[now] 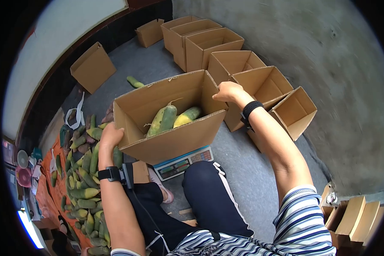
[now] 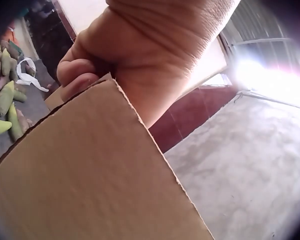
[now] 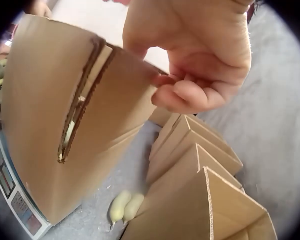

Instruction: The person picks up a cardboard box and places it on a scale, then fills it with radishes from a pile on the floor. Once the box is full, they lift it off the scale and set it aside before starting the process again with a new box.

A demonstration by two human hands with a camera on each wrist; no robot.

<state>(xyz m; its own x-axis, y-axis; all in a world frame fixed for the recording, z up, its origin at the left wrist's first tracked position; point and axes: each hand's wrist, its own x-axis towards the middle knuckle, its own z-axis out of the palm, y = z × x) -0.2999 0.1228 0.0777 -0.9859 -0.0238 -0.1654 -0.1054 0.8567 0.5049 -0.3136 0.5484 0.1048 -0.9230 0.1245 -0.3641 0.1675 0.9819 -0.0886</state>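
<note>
An open cardboard box (image 1: 170,143) sits over a digital scale (image 1: 201,156), whose keypad and display face me. Several long green-and-yellow radishes (image 1: 168,118) lie inside it. My left hand (image 1: 111,135) grips the box's left rim; in the left wrist view its curled fingers (image 2: 79,80) hook over the cardboard edge. On the opposite side, my right hand (image 1: 229,91) pinches the top edge of the right wall. The right wrist view shows those fingers (image 3: 182,96) bent at the rim, beside a split corner of the box.
Several open cardboard boxes (image 1: 262,85) line the wall at the right and back. A big heap of radishes (image 1: 85,179) covers an orange sheet (image 1: 47,187) on the left. One radish (image 1: 135,82) lies on the floor behind the box. Another box (image 1: 93,68) stands back left.
</note>
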